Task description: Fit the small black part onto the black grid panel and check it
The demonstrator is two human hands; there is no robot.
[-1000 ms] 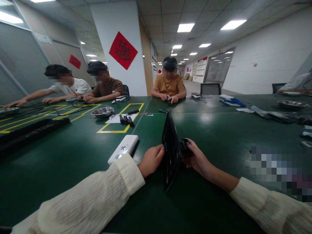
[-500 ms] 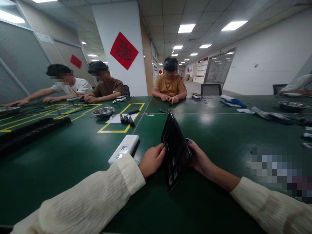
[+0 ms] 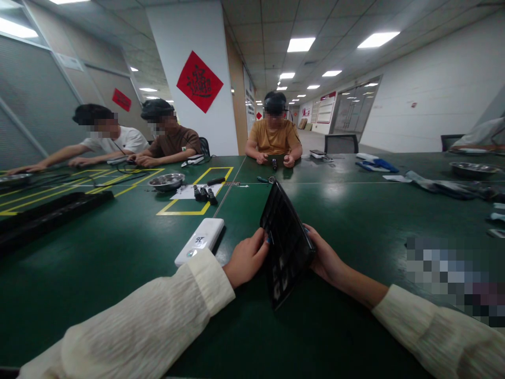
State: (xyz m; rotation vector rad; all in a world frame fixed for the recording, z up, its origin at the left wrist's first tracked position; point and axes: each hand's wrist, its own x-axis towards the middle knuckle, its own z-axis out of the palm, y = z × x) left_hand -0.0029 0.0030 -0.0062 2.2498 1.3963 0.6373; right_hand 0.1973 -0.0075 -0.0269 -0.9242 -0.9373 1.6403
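A thin black tray (image 3: 284, 245) with a grid of compartments on its face stands tilted on edge above the green table. My right hand (image 3: 324, 253) grips its right side, with the fingers partly hidden behind it. My left hand (image 3: 246, 258) is closed, thumb and fingertips pinched together at the tray's left face. A thin pale line shows by those fingertips, too small to name. Beside my left hand lies a white power bank (image 3: 201, 241) marked 26.
Black cylindrical parts (image 3: 205, 194) lie on white paper near a metal bowl (image 3: 167, 181). A long black rack (image 3: 55, 213) is at left, a keyring with a green item (image 3: 266, 180) beyond the tray. Three people sit across the table (image 3: 355, 221); bags (image 3: 437, 185) lie at right.
The tray has turned slightly, its right edge shifting a little to the right along with my right hand. My left hand stays about in place. The person opposite has moved their hands apart.
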